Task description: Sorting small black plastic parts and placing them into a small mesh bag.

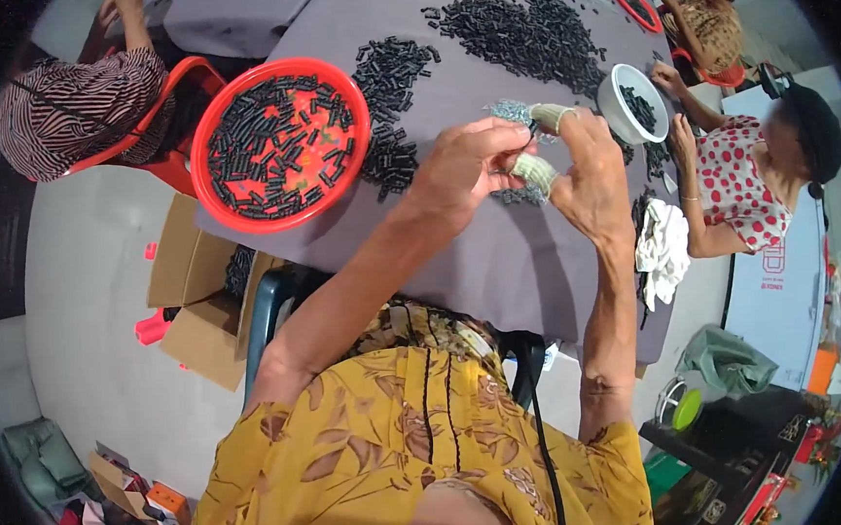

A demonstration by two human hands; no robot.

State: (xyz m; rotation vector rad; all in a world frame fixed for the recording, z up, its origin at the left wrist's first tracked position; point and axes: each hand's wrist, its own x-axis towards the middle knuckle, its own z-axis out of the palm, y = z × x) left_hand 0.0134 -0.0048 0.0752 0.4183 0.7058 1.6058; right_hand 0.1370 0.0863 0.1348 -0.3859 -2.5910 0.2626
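Both hands meet just right of upper centre, over the table (498, 262). Left hand (463, 167): thumb and fingertips pressed together, pinching a small dark piece (531, 131), mostly hidden. Right hand (595, 177): fingers bent in toward the same spot, two in pale ribbed coverings (552, 117); whether it grips the piece too, cannot tell. Silvery, thin bits (518, 197) on the table just below the hands, partly covered by them.

Left of the hands, a red basin (286, 219) holding many short black tubes. Large black heap (522, 36) at top centre; smaller heap (393, 74) between it and the basin. White bowl (611, 113), upper right, black pieces inside. White cloth (663, 245) at the table's right edge, beside a co-worker in a red-spotted top (741, 172).
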